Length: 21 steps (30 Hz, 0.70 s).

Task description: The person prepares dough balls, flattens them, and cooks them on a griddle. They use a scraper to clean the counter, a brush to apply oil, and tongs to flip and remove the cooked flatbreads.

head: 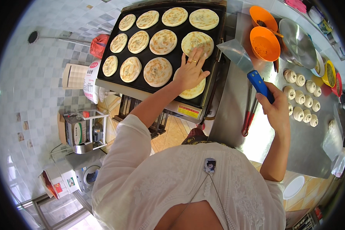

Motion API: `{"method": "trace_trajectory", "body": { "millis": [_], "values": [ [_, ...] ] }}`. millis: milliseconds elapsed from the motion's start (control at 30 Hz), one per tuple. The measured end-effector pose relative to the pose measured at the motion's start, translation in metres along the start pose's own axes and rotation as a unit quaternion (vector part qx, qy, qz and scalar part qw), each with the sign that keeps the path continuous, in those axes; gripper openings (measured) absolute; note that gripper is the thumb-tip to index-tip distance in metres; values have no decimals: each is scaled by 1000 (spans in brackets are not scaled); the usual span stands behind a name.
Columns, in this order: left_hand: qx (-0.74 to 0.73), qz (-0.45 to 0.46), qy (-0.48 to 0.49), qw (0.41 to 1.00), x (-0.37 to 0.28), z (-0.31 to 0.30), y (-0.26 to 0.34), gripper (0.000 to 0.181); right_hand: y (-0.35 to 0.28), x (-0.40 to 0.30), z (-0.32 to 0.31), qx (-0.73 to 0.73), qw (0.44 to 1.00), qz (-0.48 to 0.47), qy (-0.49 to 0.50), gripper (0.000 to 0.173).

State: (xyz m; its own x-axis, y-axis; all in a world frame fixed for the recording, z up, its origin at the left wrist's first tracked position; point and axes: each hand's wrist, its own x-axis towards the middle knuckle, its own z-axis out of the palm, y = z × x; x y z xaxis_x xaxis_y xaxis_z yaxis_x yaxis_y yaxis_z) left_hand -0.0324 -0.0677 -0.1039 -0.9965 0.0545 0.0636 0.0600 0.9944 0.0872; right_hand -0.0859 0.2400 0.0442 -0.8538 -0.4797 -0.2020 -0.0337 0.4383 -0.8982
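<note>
My left hand (pixel 192 72) reaches over a black griddle (pixel 176 66), fingers spread, its fingertips on the lower part of a round flatbread (pixel 197 41) in the right column. Beneath the palm and wrist lies another flatbread (pixel 193 91), partly hidden. Several browned flatbreads, such as one flatbread (pixel 158 72), lie in rows on the griddle. My right hand (pixel 274 106) grips the blue handle of a metal scraper (pixel 237 54). The wide blade points up and left, over the gap between griddle and steel table, near the griddle's right edge.
On the steel table (pixel 230 115) lie red-handled tongs (pixel 248 119) and rows of coiled dough pieces (pixel 299 97). Beyond them are an orange bowl (pixel 265 44), a second orange bowl (pixel 263 17), a large metal lid or basin (pixel 297 41) and a yellow bowl (pixel 329 73). A flour sack (pixel 92 83) stands left of the griddle.
</note>
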Motion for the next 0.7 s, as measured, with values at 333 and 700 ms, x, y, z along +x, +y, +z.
{"method": "trace_trajectory", "body": {
  "millis": [333, 700],
  "values": [
    [-44, -27, 69, 996, -5, -11, -9, 65, -9, -9, 6, 1, 1000, 1, -3, 30],
    [45, -222, 47, 973, -37, -5, -128, 65, -5, 1, 20, -1, 1000, -18, -26, 30]
  ]
}}
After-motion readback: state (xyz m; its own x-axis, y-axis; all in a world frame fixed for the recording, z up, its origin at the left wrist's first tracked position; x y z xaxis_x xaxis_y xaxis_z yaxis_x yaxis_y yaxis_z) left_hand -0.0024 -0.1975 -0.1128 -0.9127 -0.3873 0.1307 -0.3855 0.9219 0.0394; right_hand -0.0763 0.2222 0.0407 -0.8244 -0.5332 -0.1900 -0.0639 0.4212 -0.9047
